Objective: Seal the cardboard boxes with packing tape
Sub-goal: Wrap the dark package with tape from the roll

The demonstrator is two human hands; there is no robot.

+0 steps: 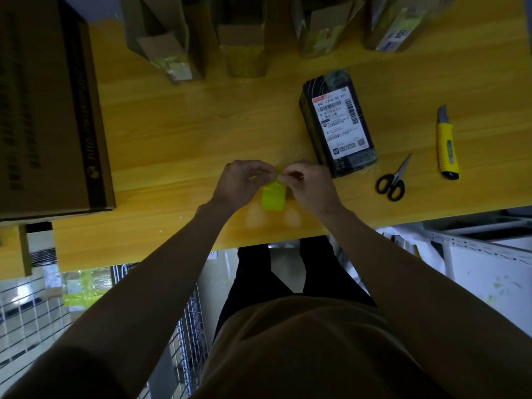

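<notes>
A piece of yellow-green packing tape (273, 198) hangs over the wooden table (187, 133) near its front edge. My left hand (241, 182) and my right hand (308, 182) meet at its top edge, and each pinches it between curled fingers and thumb. Several open cardboard boxes (241, 38) stand in a row along the back of the table. A black wrapped parcel (338, 122) with a white shipping label lies just right of my right hand.
A large closed cardboard carton (49, 110) fills the table's left end. Black-handled scissors (393, 180) and a yellow utility knife (447, 145) lie right of the parcel. A wire cage (187, 326) stands below the table edge at the left.
</notes>
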